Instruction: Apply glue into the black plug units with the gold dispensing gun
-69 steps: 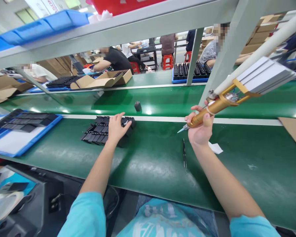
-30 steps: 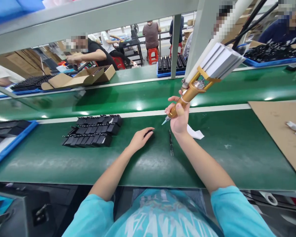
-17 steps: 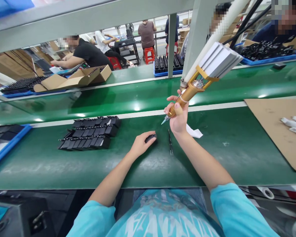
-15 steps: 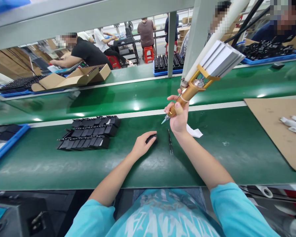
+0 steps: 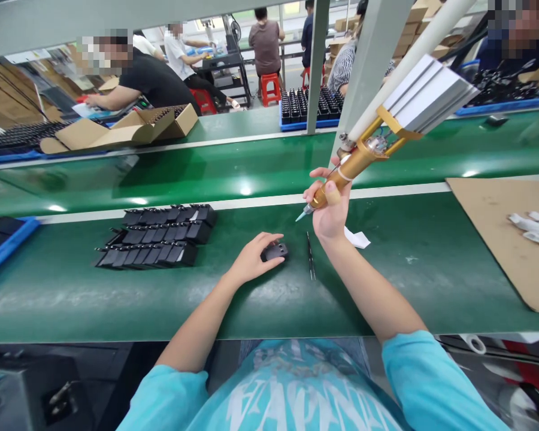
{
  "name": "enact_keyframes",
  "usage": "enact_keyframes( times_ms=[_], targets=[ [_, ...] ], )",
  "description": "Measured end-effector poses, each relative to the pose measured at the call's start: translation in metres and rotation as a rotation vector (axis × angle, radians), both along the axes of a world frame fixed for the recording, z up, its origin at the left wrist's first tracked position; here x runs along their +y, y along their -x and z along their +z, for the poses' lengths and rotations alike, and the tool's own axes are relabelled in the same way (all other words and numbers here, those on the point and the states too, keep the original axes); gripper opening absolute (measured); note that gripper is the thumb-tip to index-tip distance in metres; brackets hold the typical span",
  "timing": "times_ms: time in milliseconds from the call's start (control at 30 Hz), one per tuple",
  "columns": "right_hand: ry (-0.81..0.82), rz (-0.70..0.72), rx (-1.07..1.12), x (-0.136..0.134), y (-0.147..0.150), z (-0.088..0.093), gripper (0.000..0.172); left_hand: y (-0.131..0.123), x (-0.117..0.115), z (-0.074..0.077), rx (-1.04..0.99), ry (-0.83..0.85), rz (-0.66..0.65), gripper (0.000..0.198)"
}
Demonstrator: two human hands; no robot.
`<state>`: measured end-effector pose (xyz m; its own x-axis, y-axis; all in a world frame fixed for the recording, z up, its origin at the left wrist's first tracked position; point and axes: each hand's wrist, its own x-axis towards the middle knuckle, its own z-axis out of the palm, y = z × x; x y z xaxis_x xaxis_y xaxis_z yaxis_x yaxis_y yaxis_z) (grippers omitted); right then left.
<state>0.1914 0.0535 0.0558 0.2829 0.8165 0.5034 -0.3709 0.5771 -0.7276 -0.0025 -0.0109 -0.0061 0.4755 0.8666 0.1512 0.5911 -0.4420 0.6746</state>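
Observation:
My left hand [image 5: 254,260] rests on the green bench with thumb and fingers closed round a small black plastic housing [image 5: 276,251], whose upper face shows small holes. My right hand [image 5: 331,209] grips a gold-coloured dispensing gun [image 5: 341,177] with a pale blue needle tip. That tip points down and left, above the bench and apart from the housing. Between my hands lie black tweezers [image 5: 311,256]. A folded white paper [image 5: 357,238] lies partly behind my right wrist. Rows of black housings [image 5: 157,236] stand to the left of my left hand.
A blue tray [image 5: 15,246] is at the far left. Cardboard [image 5: 498,233] with white gloves [image 5: 534,226] on it lies at the right. Across the bench run a green conveyor [image 5: 197,173] and a grey upright post [image 5: 363,72]. Several people sit beyond.
The housing in my left hand now shows its holed upper face, with my thumb along its near side. My right hand and the dispensing gun have shifted slightly right. The view has tilted a little.

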Motion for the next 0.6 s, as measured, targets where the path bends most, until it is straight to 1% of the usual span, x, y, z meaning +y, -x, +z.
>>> enact_keyframes(
  times_ms=[100, 167, 233, 333, 467, 533, 600],
  targets=[
    [-0.014, 0.012, 0.021, 0.000, 0.000, 0.000, 0.040, 0.009, 0.002, 0.005, -0.049, 0.031, -0.031, 0.035],
    [-0.017, 0.021, 0.032, 0.000, 0.000, 0.000, 0.039, 0.011, 0.004, 0.005, -0.080, 0.039, -0.024, 0.029],
    [-0.008, 0.023, 0.034, -0.002, 0.001, 0.001, 0.039, 0.010, 0.006, 0.002, -0.090, 0.047, -0.022, 0.029],
    [0.013, 0.026, 0.049, -0.006, 0.002, 0.005, 0.039, 0.006, 0.009, -0.009, -0.141, 0.081, 0.001, 0.031],
    [0.007, 0.054, 0.070, -0.007, 0.003, 0.005, 0.035, 0.000, 0.013, -0.022, -0.279, 0.162, 0.125, 0.032],
    [-0.005, 0.077, 0.064, -0.005, 0.004, 0.005, 0.032, -0.001, 0.014, -0.021, -0.254, 0.140, 0.161, 0.032],
    [0.003, 0.103, 0.094, -0.009, 0.006, 0.010, 0.032, -0.001, 0.010, -0.014, -0.182, 0.086, 0.133, 0.032]
  ],
)
